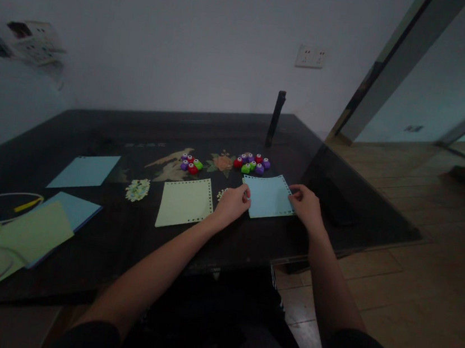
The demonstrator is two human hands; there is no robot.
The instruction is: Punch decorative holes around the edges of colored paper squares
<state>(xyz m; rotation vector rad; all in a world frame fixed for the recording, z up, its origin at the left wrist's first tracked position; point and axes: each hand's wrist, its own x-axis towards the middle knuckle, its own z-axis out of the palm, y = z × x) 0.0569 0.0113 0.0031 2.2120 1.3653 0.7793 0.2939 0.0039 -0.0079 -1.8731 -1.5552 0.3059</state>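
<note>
A light blue sheet of paper (269, 198) lies in front of me, with small holes punched along its top, right and part of its bottom edge. My left hand (232, 204) is closed, its fingertips at the sheet's left edge. At the right edge, the fingers of my right hand (305, 204) pinch the paper. Left of my left hand is a pale green sheet (186, 202), also with holes along several edges. A small pile of patterned paper cut-outs (222, 193) is partly hidden behind my left hand.
Small red, purple and green eye-topped pieces form a right cluster (252, 164) and a left cluster (191, 164). A pale flower-like cut-out pile (137, 189), a blue sheet (85, 172), stacked green paper (34, 231) and a white cable (5, 194) lie leftward. A black upright stick (275, 120) stands behind.
</note>
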